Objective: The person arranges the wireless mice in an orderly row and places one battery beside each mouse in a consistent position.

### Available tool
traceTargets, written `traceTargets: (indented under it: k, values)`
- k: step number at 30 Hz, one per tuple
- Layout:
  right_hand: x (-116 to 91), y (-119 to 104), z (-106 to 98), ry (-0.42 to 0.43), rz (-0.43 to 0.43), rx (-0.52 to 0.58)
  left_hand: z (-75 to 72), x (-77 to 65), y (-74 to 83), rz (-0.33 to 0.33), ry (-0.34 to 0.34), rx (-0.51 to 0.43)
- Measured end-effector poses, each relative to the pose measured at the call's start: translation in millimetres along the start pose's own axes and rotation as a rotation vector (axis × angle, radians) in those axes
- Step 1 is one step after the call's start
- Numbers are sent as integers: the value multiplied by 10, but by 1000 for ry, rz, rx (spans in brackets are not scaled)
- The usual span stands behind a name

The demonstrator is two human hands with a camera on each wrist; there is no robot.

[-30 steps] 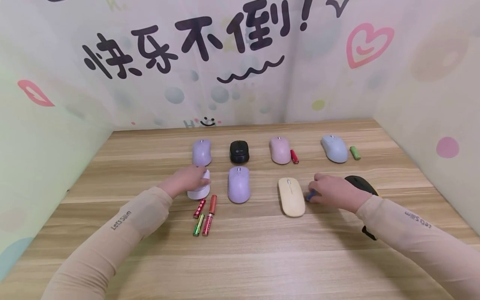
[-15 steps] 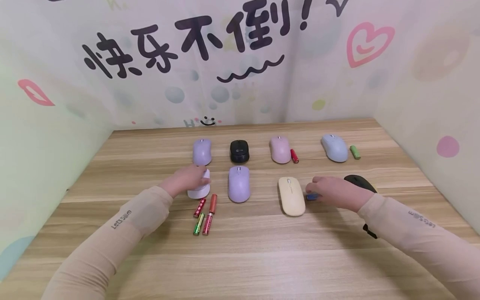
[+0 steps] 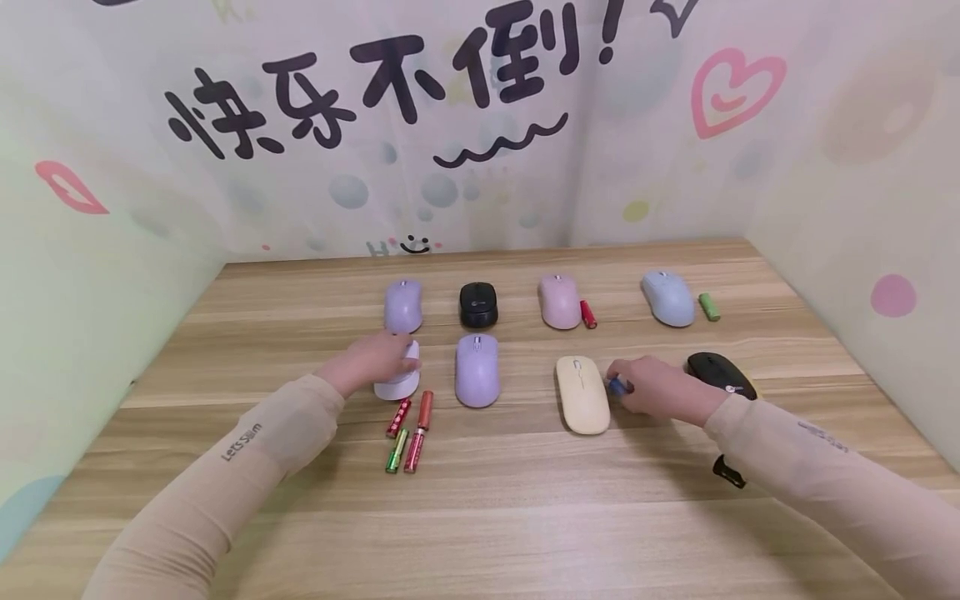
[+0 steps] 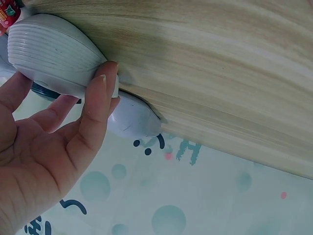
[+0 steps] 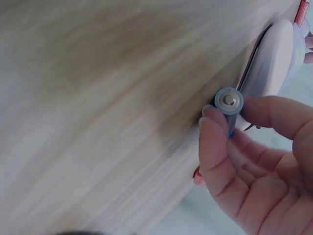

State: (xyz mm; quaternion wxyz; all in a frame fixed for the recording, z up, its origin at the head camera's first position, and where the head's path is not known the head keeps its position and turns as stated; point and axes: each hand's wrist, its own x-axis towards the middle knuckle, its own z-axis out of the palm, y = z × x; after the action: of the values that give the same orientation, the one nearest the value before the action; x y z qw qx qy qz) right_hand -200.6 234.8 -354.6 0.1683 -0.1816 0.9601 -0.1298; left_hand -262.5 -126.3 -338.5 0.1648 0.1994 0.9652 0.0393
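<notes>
My left hand [image 3: 369, 360] grips a white computer mouse [image 3: 399, 387] by its sides on the wooden table. In the left wrist view, the thumb and fingers curl round the mouse's ribbed side [image 4: 54, 54]. My right hand [image 3: 660, 387] pinches a small blue battery [image 5: 229, 101] between thumb and fingers, its metal end facing the right wrist camera. That battery is just right of a cream mouse [image 3: 583, 396], close over the table. Several batteries lie in front of the left hand, among them a green one [image 3: 397, 451] and an orange one [image 3: 426, 408].
A purple mouse [image 3: 477, 371] lies between the hands. The back row has a purple mouse [image 3: 403, 306], a black one [image 3: 478, 305], a pink one [image 3: 560, 302] beside a red battery [image 3: 588, 314], and a blue one [image 3: 668, 298] beside a green battery [image 3: 709, 307]. Another black mouse [image 3: 720, 372] sits behind the right wrist.
My right hand has shifted slightly left with the blue battery, closer to the cream mouse, and the battery has turned. My left hand stays on the white mouse.
</notes>
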Motion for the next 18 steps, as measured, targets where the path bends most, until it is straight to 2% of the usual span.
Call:
traceTargets:
  k: [4, 9, 18]
  values:
    - [29, -30, 7, -28, 115, 122, -2, 0, -1, -4, 1, -3]
    - [54, -55, 26, -65, 182, 234, -7, -3, -1, -8, -3, -9]
    - [70, -78, 35, -84, 226, 267, 0, -3, -9, -1, 1, -8]
